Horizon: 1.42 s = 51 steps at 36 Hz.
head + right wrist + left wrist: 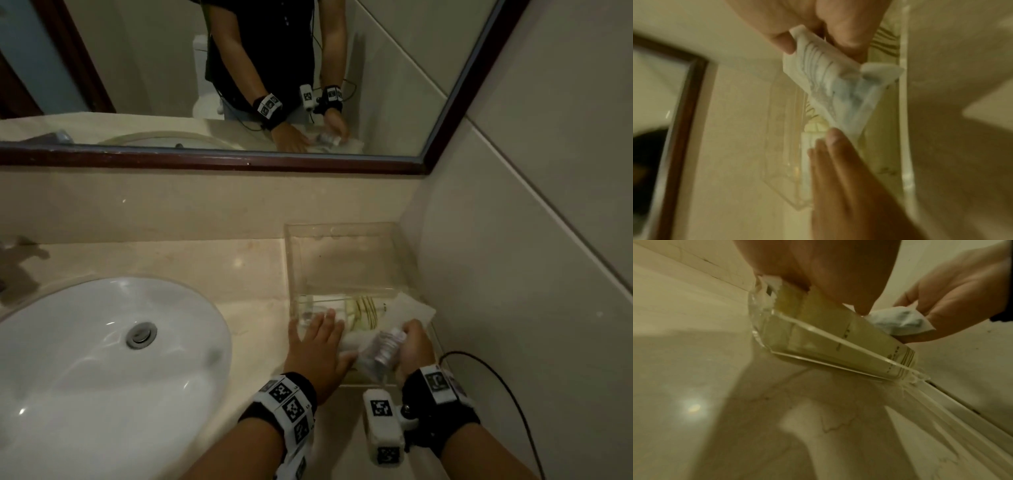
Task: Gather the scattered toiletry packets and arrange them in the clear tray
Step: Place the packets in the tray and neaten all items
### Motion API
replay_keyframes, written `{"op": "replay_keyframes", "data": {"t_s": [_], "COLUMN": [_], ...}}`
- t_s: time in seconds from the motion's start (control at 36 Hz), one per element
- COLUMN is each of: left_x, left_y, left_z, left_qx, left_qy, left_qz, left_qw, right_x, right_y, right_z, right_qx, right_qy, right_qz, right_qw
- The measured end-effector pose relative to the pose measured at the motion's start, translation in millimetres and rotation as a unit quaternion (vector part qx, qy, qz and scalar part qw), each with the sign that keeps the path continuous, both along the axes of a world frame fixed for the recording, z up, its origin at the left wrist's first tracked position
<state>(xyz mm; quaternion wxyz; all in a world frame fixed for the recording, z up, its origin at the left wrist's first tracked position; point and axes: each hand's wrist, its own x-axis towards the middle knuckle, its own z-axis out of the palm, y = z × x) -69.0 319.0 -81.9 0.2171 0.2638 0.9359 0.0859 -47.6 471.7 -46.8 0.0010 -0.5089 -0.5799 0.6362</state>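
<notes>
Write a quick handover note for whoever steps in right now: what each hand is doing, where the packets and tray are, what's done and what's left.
Left hand: open, fingers flat on the packets at the near end of the clear tray.
Right hand: pinching a white packet just over the tray's near end.
Tray: on the counter in the corner by the wall, right of the sink.
Done: several cream packets lie in the tray's near end.
Left: set the held packet in and tidy the row. The far end of the tray is bare.
</notes>
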Motion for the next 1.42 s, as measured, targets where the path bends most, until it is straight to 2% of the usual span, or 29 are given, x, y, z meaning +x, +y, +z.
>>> {"op": "replay_keyframes", "data": {"t_s": [0.11, 0.17, 0.33, 0.53, 0.61, 0.72, 0.83, 1.0, 1.17, 1.22, 1.31, 1.36, 1.42], "left_x": [-0.5, -0.3, 0.0, 1.8, 2.9, 2.1, 2.8, 1.9, 1.0, 0.5, 0.1, -0.1, -0.3], "left_y": [2.4, 3.1, 3.9, 3.7, 3.8, 5.0, 4.4, 4.3, 6.0, 7.0, 8.2, 9.1, 11.7], "left_z": [4.6, 7.8, 6.2, 7.8, 8.7, 7.3, 7.8, 11.1, 13.0, 14.9, 15.7, 16.9, 19.1], "left_qx": [-0.030, -0.038, -0.049, -0.039, -0.038, -0.049, -0.050, -0.038, -0.040, -0.044, -0.045, -0.042, -0.036], "left_qy": [-0.010, -0.011, -0.005, -0.012, -0.015, -0.014, -0.010, -0.012, -0.008, -0.008, -0.011, -0.006, -0.001], "left_qz": [0.005, 0.004, 0.007, 0.024, 0.031, 0.028, 0.030, 0.035, 0.036, 0.034, 0.032, 0.032, 0.030], "left_qw": [0.999, 0.999, 0.999, 0.999, 0.999, 0.998, 0.998, 0.999, 0.999, 0.998, 0.998, 0.999, 0.999], "right_x": [8.1, 7.9, -2.5, -13.8, -19.4, -23.9, -24.2, -24.6, -26.1, -25.7, -24.8, -23.6, -19.8], "right_y": [13.0, 16.2, 20.3, 11.3, 9.4, 11.9, 24.8, 38.8, 52.1, 53.8, 54.1, 53.9, 51.7], "right_z": [5.9, 7.2, -0.3, -11.3, -16.9, -19.7, -24.2, -29.9, -32.8, -28.8, -24.5, -24.5, -21.9], "right_qx": [-0.135, -0.165, -0.140, -0.120, -0.137, -0.156, -0.154, -0.079, 0.004, 0.052, 0.179, 0.220, 0.237], "right_qy": [0.008, 0.025, 0.005, 0.027, 0.019, 0.022, -0.018, -0.038, -0.077, -0.113, -0.183, -0.202, -0.219], "right_qz": [-0.067, -0.085, -0.118, -0.159, -0.159, -0.119, -0.082, -0.021, 0.085, 0.144, 0.255, 0.278, 0.272], "right_qw": [0.989, 0.982, 0.983, 0.980, 0.978, 0.980, 0.984, 0.996, 0.993, 0.982, 0.933, 0.913, 0.907]}}
